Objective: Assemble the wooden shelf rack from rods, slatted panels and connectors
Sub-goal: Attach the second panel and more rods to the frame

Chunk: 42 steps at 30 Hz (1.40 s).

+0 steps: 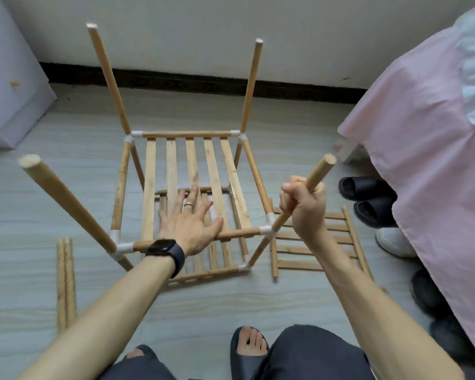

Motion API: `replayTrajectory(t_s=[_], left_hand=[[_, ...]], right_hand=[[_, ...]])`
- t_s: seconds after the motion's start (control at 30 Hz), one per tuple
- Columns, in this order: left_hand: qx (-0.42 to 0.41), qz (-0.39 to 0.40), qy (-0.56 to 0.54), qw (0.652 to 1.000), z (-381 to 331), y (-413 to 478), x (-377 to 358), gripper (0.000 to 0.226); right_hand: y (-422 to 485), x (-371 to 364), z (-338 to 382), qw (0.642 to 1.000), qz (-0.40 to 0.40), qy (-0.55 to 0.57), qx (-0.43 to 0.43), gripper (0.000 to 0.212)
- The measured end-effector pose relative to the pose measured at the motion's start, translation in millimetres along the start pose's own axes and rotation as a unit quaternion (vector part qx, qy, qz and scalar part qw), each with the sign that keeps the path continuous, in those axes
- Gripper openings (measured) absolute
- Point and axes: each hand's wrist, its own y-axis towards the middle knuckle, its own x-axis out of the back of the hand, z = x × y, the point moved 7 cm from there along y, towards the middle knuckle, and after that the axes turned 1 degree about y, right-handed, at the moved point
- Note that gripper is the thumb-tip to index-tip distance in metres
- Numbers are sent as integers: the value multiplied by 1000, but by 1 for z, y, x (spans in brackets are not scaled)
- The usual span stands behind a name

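The right hand was clenched around the upright rod at the rack's 4 o'clock corner, fist closed partway up the shaft. The rod's lower end met the white connector there. The left hand lay released and flat, fingers spread on the upper slatted panel with the thumb against the near rail, bracing the frame.

To seat this rod well, the push should probably run straight down its axis into the connector, with a slight twist, while the flat hand keeps the shelf from tipping or racking sideways. A lower grip, nearer the socket, would likely give better control, since the rod leaned out toward 2 o'clock.

The rack stood on the floor at the centre of the view, three other uprights already in their corners. A spare slatted panel lay at its 3 o'clock, and two loose rods at 8 o'clock.
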Motion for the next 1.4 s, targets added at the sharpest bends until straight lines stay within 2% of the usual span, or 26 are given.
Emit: replayTrajectory(t_s=[0.2,0.3,0.37,0.43,0.5,0.53,0.6,0.7,0.8,0.9,1.2,1.4], left_hand=[[-32,-46,-26,998,9,-41,34,52],[-95,-177,-66,977,8,-89,87,43],[-172,-316,-52,932,5,-133,131,38],[-197,-469,-29,860,12,-172,175,38],[-138,-578,-49,803,31,-196,210,43],[-97,-606,-90,784,44,-203,223,46],[-29,-592,-231,771,70,-200,235,48],[45,-460,-482,744,94,-169,225,40],[55,-426,-574,697,99,-152,213,44],[56,-464,-590,658,102,-148,209,47],[-11,-427,-572,700,107,-123,213,54],[-4,-445,-559,700,103,-135,211,45]], right_hand=[[-7,-11,7,999,-13,-35,-22,41],[-7,-3,6,996,-19,-68,-46,48],[-12,-1,3,991,-21,-112,-64,43],[-18,-1,7,980,-36,-186,-61,36],[-23,-3,20,975,-55,-212,-27,35],[-24,-6,30,977,-64,-204,-4,38],[-23,-13,52,984,-81,-156,23,47],[-13,-22,74,991,-93,-87,34,50],[-4,-21,75,994,-106,-38,13,54],[7,-25,70,996,-89,-12,1,49],[28,-34,58,999,43,23,-17,46],[18,-33,69,1000,7,-1,4,52]])
